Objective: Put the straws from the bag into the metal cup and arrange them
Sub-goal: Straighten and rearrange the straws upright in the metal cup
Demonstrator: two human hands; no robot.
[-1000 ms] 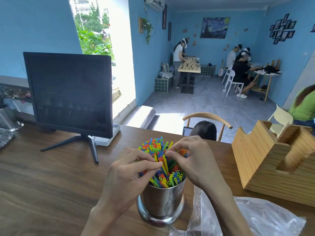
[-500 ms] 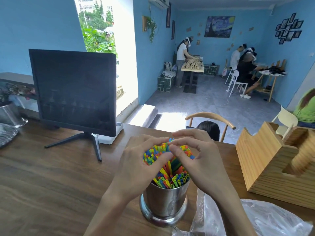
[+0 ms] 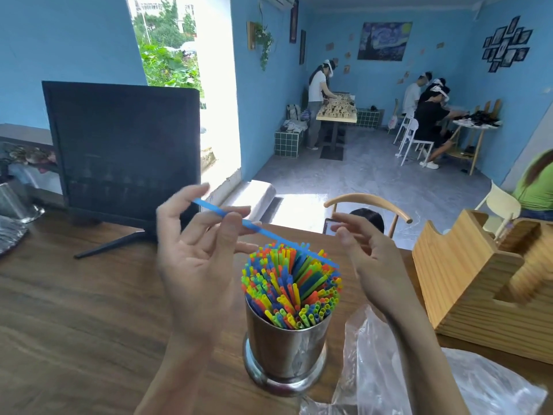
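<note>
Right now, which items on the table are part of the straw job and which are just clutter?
In the job: blue straw pinched in left hand; straws; metal cup; plastic bag; right hand, holding nothing.

Lying about: monitor; wooden holder.

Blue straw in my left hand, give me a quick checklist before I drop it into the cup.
1. Blue straw pinched by left hand: ok.
2. Straw upright for insertion: not ok, it lies slanted across the straws.
3. Right hand free to steady things: ok, it holds nothing.
4. Metal cup upright on table: ok.
5. Room left in the cup: cannot tell, it looks packed.
6. Plastic bag emptied: cannot tell.
</note>
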